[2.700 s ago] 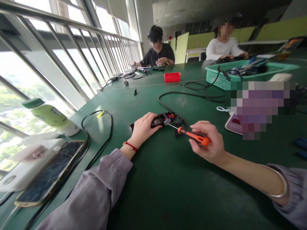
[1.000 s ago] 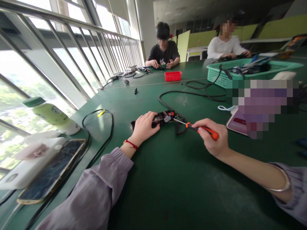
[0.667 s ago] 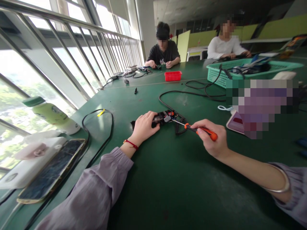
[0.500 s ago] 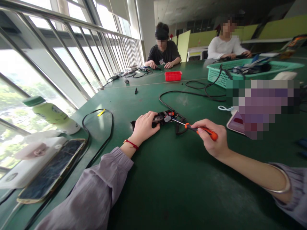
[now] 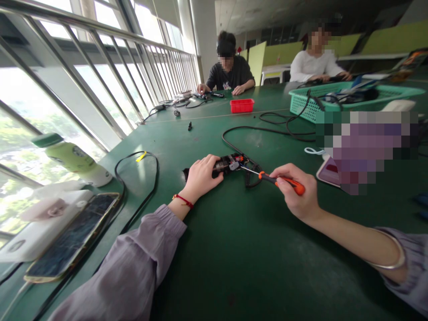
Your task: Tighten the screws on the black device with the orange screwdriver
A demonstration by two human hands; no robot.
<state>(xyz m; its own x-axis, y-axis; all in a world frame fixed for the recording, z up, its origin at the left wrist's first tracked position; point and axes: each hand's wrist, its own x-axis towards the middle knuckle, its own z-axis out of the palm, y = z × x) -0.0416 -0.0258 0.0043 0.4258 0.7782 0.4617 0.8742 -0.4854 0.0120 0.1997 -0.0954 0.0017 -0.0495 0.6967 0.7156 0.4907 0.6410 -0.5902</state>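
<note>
My left hand (image 5: 203, 174) is closed over a black device (image 5: 221, 166) lying on the green table (image 5: 254, 249), its fingers and thumb gripping the body. The device's right end shows small red and grey parts, and its exact kind is unclear. In my right hand (image 5: 299, 192) is a screwdriver (image 5: 284, 181) with an orange and black handle, held between thumb and fingers. Its thin metal shaft slants up and left, and the tip meets the device's right end. A black cable (image 5: 230, 129) runs from near that end toward the back right.
At the left are a bottle (image 5: 75, 160), a smartphone (image 5: 75, 238) and a black cord (image 5: 157, 178). Farther back stand a red tray (image 5: 241, 106) and a teal basket (image 5: 302, 107) of tools and cables. Two people sit across the table. A metal railing (image 5: 110, 38) borders the left side.
My hands, the device and the screwdriver look almost unmoved. Across the table, the person in black has shifted one hand left, toward the cables.
</note>
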